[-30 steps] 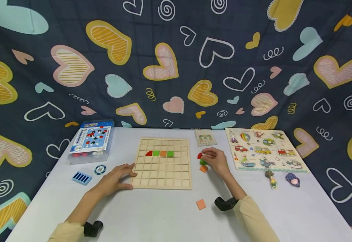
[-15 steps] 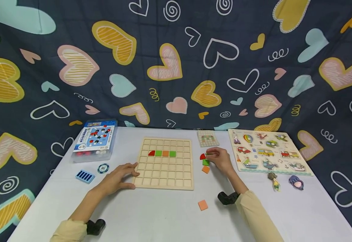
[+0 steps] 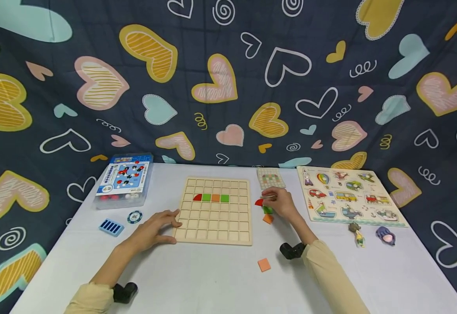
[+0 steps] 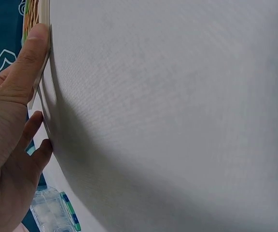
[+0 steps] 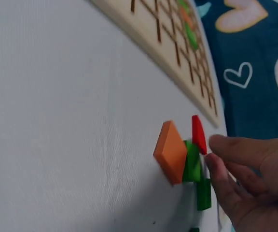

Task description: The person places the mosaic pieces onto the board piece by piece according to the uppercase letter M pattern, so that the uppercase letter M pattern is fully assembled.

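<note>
Tiles [image 3: 267,211] lie in a small heap on the white table [image 3: 197,279], just right of the grid board [image 3: 214,210]: one red quarter-round [image 5: 199,134], one orange square [image 5: 170,152] and at least two green pieces [image 5: 194,162], touching one another. One more orange tile [image 3: 264,264] lies apart, nearer the person. On the board four tiles sit in one row: one red, two green, one orange.

The right hand [image 3: 278,203] is over the heap, fingers curled with the tips at the red and green pieces; whether it actually pinches one cannot be told. The left hand [image 3: 154,227] lies flat with straight fingers against the board's near left corner, the thumb [image 4: 29,58] along its edge.

One picture puzzle [image 3: 348,195] lies to the right.
</note>
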`<state>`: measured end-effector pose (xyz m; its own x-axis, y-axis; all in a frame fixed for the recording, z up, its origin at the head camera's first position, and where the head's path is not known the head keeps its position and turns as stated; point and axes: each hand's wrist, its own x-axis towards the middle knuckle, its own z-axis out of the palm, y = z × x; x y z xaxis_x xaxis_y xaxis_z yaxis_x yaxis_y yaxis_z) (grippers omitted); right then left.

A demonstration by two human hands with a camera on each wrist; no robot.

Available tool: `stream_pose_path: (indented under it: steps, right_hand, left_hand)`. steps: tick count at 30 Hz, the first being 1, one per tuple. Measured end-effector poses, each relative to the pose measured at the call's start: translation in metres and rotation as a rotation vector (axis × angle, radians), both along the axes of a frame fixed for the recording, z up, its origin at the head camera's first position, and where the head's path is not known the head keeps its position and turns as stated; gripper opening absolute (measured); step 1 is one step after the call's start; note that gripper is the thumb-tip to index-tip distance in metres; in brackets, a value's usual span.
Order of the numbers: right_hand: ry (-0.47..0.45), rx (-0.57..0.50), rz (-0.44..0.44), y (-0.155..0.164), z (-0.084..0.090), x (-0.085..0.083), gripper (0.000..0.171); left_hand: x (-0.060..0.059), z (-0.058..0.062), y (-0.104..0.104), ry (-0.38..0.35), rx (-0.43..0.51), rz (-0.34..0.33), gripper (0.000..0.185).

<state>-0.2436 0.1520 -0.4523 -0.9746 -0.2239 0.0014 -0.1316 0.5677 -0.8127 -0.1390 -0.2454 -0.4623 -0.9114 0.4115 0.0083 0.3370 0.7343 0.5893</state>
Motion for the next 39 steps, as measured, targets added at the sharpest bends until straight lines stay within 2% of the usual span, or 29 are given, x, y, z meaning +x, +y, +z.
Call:
stream_pose_path:
  steps: [3, 7, 10, 14, 19, 23, 32, 39]
  right_hand:
    - [0.008, 0.065, 0.016, -0.004, -0.002, -0.004, 0.025]
    - [0.076, 0.116, 0.008, -0.011, -0.008, -0.007, 0.021]
    - [0.111, 0.103, -0.053, -0.016, -0.011, -0.008, 0.022]
    - [0.092, 0.064, -0.125, -0.021, -0.012, -0.006, 0.023]
    - [0.117, 0.024, -0.149, -0.025, -0.014, -0.006, 0.019]
    - [0.144, 0.034, -0.181, -0.026, -0.017, -0.004, 0.017]
    - [0.188, 0.008, -0.162, -0.027, -0.020, -0.002, 0.016]
    - [0.181, -0.010, -0.181, -0.031, -0.023, -0.002, 0.019]
  left_hand:
    - [0.000, 0.001, 0.000, -0.004, 0.003, 0.002, 0.033]
    - [0.001, 0.000, 0.002, 0.007, 0.012, 0.004, 0.034]
    - [0.001, -0.001, 0.002, 0.015, 0.021, 0.000, 0.034]
    - [0.001, -0.002, 0.002, 0.007, 0.017, 0.000, 0.035]
    - [0.001, -0.003, 0.000, 0.005, -0.012, 0.010, 0.036]
    - [0.000, -0.002, 0.000, -0.001, -0.013, 0.011, 0.037]
    - [0.001, -0.001, 0.002, -0.001, -0.012, 0.014, 0.036]
    - [0.001, 0.000, 0.002, -0.004, -0.013, 0.015, 0.036]
